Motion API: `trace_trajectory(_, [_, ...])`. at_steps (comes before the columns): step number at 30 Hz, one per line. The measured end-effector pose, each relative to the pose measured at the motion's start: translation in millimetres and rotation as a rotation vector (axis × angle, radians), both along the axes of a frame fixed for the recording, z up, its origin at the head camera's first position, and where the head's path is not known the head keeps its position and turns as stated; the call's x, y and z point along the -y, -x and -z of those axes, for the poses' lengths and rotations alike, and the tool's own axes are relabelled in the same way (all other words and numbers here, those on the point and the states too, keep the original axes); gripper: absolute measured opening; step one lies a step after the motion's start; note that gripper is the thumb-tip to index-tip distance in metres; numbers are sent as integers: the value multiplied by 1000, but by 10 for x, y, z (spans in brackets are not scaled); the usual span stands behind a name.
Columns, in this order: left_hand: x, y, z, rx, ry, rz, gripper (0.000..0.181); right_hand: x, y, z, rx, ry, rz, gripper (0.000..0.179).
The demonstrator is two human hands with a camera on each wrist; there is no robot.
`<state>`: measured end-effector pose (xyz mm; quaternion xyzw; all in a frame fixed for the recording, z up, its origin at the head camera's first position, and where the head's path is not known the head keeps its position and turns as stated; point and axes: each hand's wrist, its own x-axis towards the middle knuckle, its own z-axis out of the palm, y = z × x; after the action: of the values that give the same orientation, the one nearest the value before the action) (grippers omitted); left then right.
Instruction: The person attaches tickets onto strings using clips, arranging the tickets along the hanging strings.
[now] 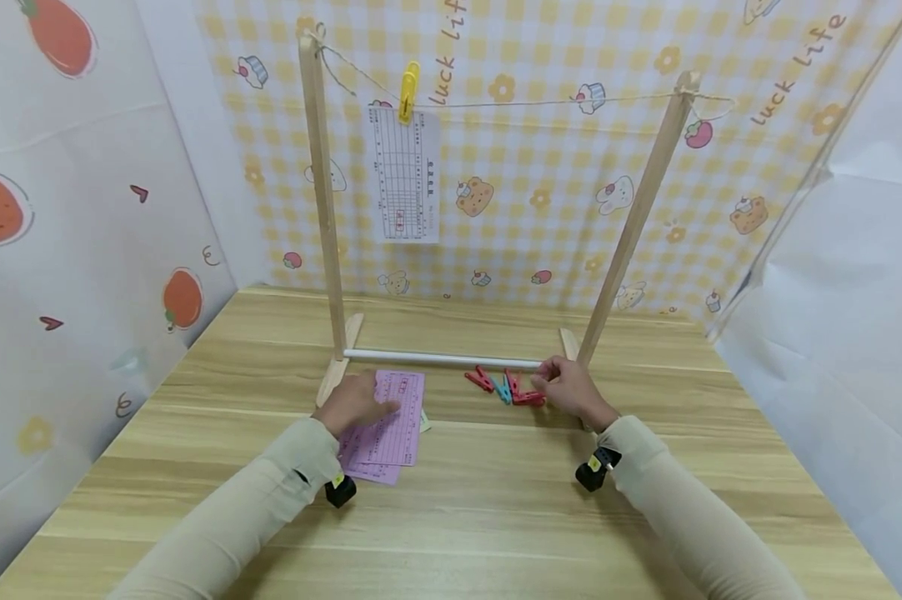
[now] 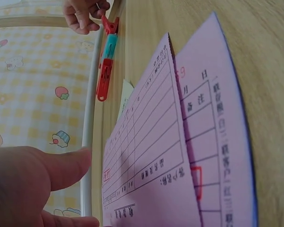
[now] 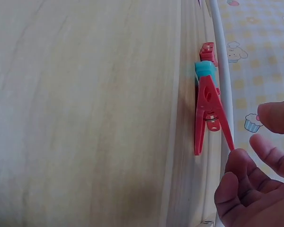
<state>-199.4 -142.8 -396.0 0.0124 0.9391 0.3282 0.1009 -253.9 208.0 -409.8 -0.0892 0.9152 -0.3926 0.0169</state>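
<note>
My left hand [image 1: 357, 403] hovers at the left edge of several pink printed forms [image 1: 404, 429], thumb stretched out. In the left wrist view no form lies between its thumb and fingers. My right hand [image 1: 567, 387] is beside a small group of clothespins, its fingers loosely bent. The nearest red clothespin [image 3: 209, 104] has one handle tip at or almost at my fingertips; whether they touch, I cannot tell. A blue clothespin [image 1: 503, 390] and another red clothespin [image 1: 479, 379] lie to the left. A yellow clothespin [image 1: 409, 87] holds a white form [image 1: 406, 183] on the string.
A wooden frame with a left post [image 1: 323, 200] and a right post [image 1: 634, 225] carries the string [image 1: 541, 103]. A white rod [image 1: 443, 359] joins the posts low down, behind the clothespins. A pale green slip [image 1: 424, 422] sticks out from beneath the pink forms.
</note>
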Motion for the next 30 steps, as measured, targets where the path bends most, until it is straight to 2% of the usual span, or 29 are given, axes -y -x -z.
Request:
trace_trajectory(10, [-31,-22,50,3,54,-2,47,-13,-12,80,52,-60,-23,20])
trace_trajectory(18, [-54,40,41,-30,181,37,53,-30,33,97,106,-97,-67,23])
trace_trajectory(25, [-64,76,-14,-16,231,58,47,-29,72,101,121,-75,-79,19])
trace_trajectory(30, [-81,61,-42,-5,236,53,49,-33,70,85,125,-76,-82,19])
